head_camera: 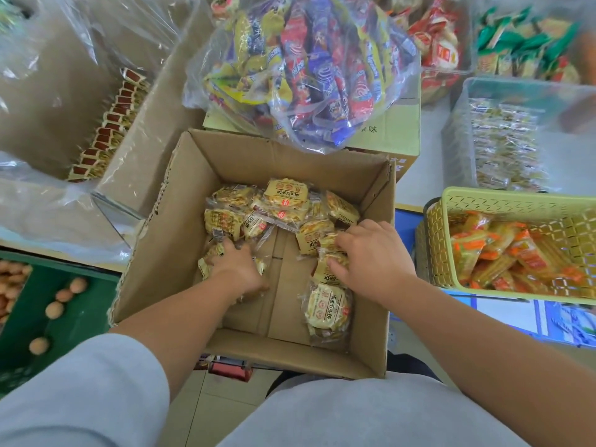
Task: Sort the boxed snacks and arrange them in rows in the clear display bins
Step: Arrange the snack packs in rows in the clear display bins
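An open cardboard box [377,201] stands in front of me, holding several yellow wrapped snack packets [285,196] spread over its bottom. My left hand [240,267] is down in the box on the left, fingers curled around a few packets there. My right hand [371,256] reaches in on the right, its fingers curled over a small stack of packets [327,304] by the right wall. A clear display bin [464,124] at the right holds rows of clear-wrapped snacks.
A yellow-green basket [503,196] with orange packets sits right of the box. Behind it, a plastic bag of mixed colourful snacks [306,66] lies on a carton. A plastic-lined carton with red-topped packets [109,121] stands left. A green tray with eggs [54,309] is at lower left.
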{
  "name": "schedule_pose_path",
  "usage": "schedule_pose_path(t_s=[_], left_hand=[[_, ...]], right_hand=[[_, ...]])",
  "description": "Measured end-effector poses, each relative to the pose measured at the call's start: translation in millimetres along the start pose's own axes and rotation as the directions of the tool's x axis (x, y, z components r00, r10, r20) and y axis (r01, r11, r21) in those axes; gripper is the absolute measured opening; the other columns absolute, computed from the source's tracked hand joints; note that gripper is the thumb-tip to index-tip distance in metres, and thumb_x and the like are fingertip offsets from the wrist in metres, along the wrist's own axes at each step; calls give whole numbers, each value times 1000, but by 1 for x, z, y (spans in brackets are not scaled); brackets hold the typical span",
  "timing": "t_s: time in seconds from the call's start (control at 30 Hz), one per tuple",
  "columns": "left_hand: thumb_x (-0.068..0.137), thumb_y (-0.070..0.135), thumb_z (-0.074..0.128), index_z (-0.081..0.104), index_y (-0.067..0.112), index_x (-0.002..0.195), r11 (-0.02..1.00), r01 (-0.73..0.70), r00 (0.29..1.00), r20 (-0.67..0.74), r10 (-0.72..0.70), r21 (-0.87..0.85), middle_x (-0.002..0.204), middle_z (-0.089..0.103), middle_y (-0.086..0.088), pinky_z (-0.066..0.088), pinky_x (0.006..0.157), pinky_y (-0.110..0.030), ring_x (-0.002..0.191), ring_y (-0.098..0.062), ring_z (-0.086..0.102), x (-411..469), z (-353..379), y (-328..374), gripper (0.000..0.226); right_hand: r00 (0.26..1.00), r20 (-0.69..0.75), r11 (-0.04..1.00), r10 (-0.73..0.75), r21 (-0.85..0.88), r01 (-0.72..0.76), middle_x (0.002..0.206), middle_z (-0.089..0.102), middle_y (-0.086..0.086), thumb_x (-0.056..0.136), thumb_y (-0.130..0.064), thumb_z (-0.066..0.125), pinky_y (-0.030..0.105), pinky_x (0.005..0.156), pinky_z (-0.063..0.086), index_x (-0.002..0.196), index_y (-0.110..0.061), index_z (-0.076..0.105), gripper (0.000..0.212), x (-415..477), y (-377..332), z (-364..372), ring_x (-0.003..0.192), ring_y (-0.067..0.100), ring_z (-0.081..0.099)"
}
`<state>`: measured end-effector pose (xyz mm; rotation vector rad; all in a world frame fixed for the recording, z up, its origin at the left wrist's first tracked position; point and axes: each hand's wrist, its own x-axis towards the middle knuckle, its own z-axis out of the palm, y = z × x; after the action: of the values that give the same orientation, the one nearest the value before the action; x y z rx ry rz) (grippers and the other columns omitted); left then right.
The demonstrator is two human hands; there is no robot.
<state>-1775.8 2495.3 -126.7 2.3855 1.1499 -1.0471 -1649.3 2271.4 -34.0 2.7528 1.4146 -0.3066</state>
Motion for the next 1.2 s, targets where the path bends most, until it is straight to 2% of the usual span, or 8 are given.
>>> schedule_pose_path(t_s=[0.2,0.3,0.5,0.7,0.87,1.0,1.1,1.2], left_hand=[[79,32,81,9,53,159,995,-90,992,90,93,-43,171,-17,-4,37,117,-58,152,-53,9,-5,-8,-20,109],[84,25,76,26,51,156,993,-118,986,117,119,-15,171,-20,-4,38,117,-54,153,-52,6,-8,-7,-25,91],[75,50,83,42,39,148,987,-130,985,122,119,91,170,-18,-6,36,117,-55,151,-56,5,-10,2,-25,85],[81,34,77,47,32,146,990,-124,992,16,123,64,172,-7,-8,40,114,-49,148,-53,21,-5,2,-26,72],[74,19,78,58,26,107,957,-182,983,-61,173,-224,165,24,-9,49,104,-42,137,-37,47,-14,-19,-35,39],[72,6,78,62,29,98,737,-243,969,-119,217,-631,119,60,-6,45,53,-26,64,-16,57,-40,-36,-38,38],[67,8,78,67,37,98,463,-274,956,-189,223,-843,115,66,-9,56,68,-35,75,-29,67,-74,-48,-35,44],[61,5,76,68,35,101,11,-300,936,-292,198,-954,113,73,-8,61,62,-37,88,-28,77,-107,-48,-28,50]], right_hand=[[1000,-17,1000,-1,11,1,95,67,-9,93,-60,44,37,89,42,105,-28,68,42,0,1,2,96,18,56],[1000,-25,1000,-2,8,2,94,67,-9,92,-60,43,36,89,43,104,-28,68,42,0,1,3,96,17,56],[999,-37,1000,-2,-7,1,93,68,-10,92,-61,43,36,87,43,103,-29,69,42,0,0,4,93,16,57],[999,-45,1000,-5,-16,4,90,67,-10,92,-60,44,36,84,44,102,-29,69,41,0,1,5,91,16,58],[999,-45,1000,-13,-13,13,90,67,-11,92,-60,44,35,84,43,101,-30,69,40,0,1,5,91,15,57],[999,-43,999,-28,-20,27,89,66,-10,92,-59,43,35,84,43,100,-29,68,40,0,1,4,89,15,56],[998,-42,999,-36,-24,35,90,65,-11,92,-60,42,35,85,43,101,-29,68,41,0,0,3,90,15,56],[999,-42,999,-29,19,30,100,67,-11,94,-64,39,35,90,44,112,-32,67,47,-2,-1,0,100,15,57]])
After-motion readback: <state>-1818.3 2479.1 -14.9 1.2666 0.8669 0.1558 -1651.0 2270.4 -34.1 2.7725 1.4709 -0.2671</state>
